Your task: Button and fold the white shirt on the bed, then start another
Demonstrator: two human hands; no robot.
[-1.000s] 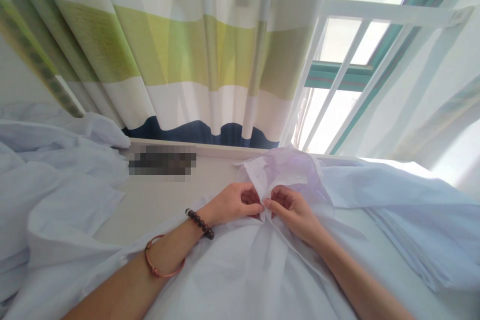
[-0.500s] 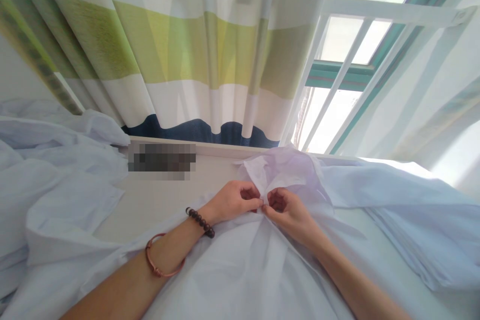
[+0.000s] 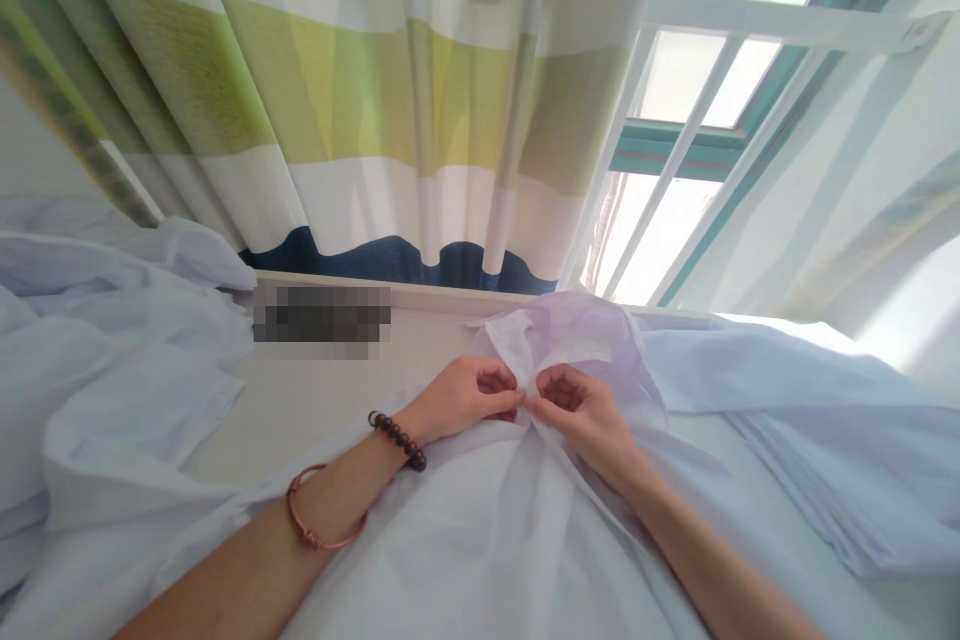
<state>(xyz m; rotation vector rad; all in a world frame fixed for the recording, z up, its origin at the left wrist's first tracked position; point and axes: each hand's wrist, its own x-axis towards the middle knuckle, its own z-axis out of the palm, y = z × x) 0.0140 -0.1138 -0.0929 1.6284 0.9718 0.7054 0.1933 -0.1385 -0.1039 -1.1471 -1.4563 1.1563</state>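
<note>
A white collared garment point(image 3: 480, 530) lies spread over the white surface in front of me, its collar end away from me. My left hand point(image 3: 469, 395) pinches the cloth just below the collar, thumb against fingers. Close against it, my right hand point(image 3: 581, 410) pinches the facing edge, and the fingertips of both hands almost meet. Folds fan out from that point toward me. Any button between the fingers is too small to make out. Dark beads point(image 3: 397, 440) and a copper-coloured bangle point(image 3: 307, 525) circle my left wrist and forearm.
Rumpled white cloth point(image 3: 127, 350) is heaped at the left. Folded white cloth point(image 3: 847, 470) lies at the right. A dark blurred-out item point(image 3: 322, 315) rests near the back edge. Beyond hang a striped curtain point(image 3: 360, 100) and a white railing point(image 3: 690, 110) before a window.
Both hands have shifted very slightly up at the collar, still pinching the cloth. The garment and the cloth around it look nearly the same.
</note>
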